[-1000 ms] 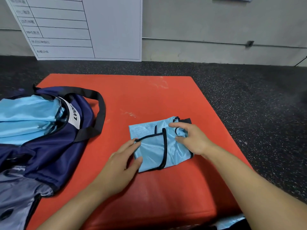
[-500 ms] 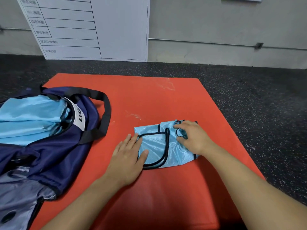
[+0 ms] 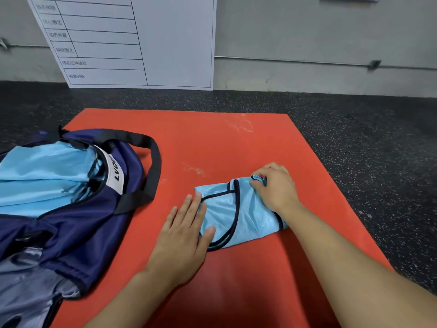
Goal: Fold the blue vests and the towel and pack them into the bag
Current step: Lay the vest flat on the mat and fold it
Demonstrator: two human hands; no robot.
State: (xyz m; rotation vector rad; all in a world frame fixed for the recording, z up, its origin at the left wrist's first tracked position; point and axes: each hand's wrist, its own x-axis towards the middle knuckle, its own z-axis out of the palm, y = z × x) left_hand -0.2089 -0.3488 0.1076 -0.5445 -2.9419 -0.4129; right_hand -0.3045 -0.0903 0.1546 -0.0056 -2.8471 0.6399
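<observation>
Vest (image 3: 238, 214) between hands, touching both.

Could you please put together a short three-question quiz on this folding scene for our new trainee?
1. True or false: the folded blue vest lies on the red mat, outside the navy bag.
2. Which hand pinches the vest's far corner? A) the left hand B) the right hand C) neither
3. Fill in: light blue fabric shows in the bag's open ____.

Key
1. True; the vest lies on the mat to the right of the bag.
2. B; the right hand's fingers curl on the corner, while the left hand rests flat on the near-left edge.
3. mouth
</observation>
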